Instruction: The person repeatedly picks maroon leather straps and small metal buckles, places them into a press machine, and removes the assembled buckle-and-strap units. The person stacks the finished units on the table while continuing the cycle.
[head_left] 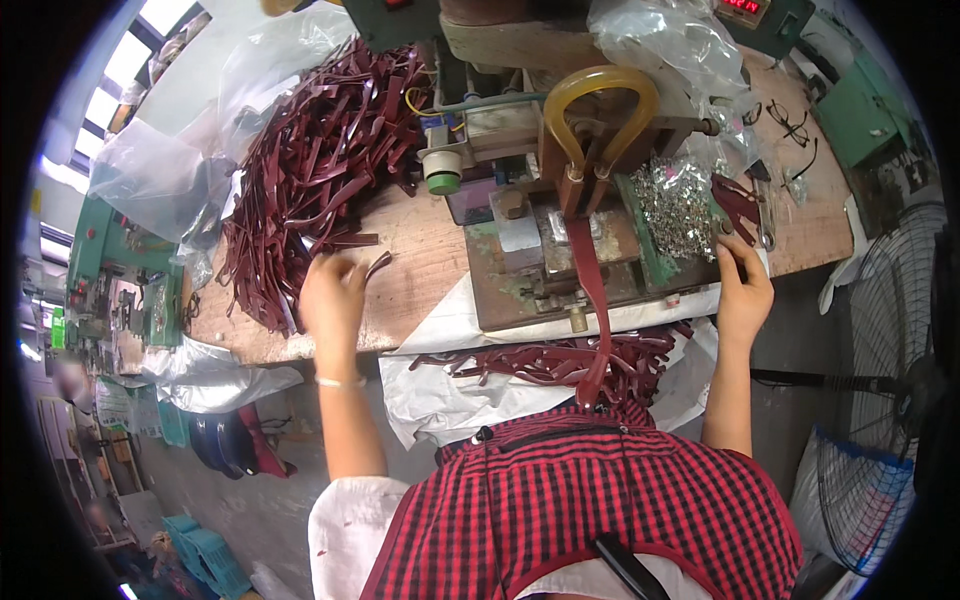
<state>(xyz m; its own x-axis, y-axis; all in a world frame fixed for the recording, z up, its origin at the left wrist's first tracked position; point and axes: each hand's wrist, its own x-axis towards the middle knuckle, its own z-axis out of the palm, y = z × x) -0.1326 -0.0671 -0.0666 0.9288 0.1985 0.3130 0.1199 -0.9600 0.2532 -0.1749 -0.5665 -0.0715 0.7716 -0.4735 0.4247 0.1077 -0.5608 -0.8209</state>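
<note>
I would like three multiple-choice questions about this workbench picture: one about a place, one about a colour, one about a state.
1. Where does the big pile of straps lie?
A. left of the press machine
B. on the floor
C. inside the fan

2. What colour are the straps?
A. yellow
B. dark red
C. blue

3. What is the left hand doing?
A. resting in the lap
B. holding scissors
C. touching straps at the pile's edge

Answers: 1 A, the pile sits on the wooden bench left of the press machine. 2 B, all look maroon. 3 C, its fingers lie on the straps.
</note>
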